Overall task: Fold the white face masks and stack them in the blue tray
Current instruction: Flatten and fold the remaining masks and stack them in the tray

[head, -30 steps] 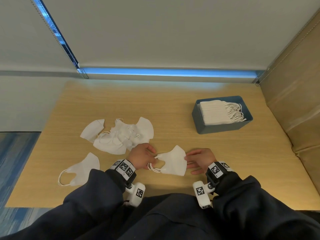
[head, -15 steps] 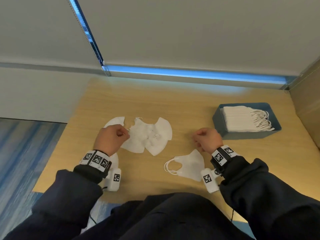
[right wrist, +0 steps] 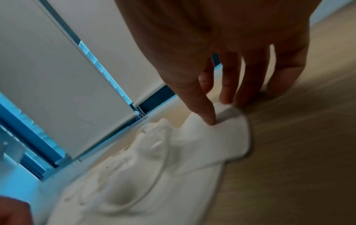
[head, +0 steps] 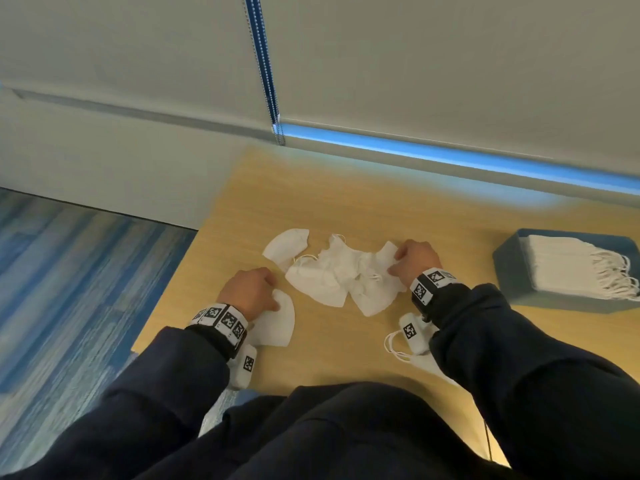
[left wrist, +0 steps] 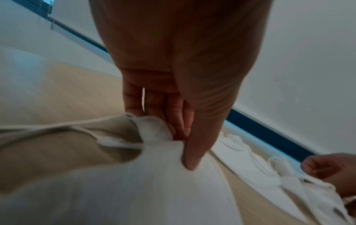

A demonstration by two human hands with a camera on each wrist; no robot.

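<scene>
A person seated at a wooden table point(head: 346, 202) gathers white face masks for folding; the left hand point(head: 251, 291) pinches the edge of a single mask point(head: 277, 323) between thumb and curled fingers, while the right hand point(head: 417, 259) nips a corner of the loose pile of masks point(head: 339, 275) between thumb and fingertips point(right wrist: 226, 97); another mask point(head: 415, 362) lies near the table's front edge, partly hidden under the right wrist; the blue tray point(head: 512, 271), well to the right, holds a neat stack of folded masks point(head: 568, 265). The step in hand appears to be picking up the next mask; next it likely needs freeing one from the tangle, folding it flat, then carrying it to the tray.
</scene>
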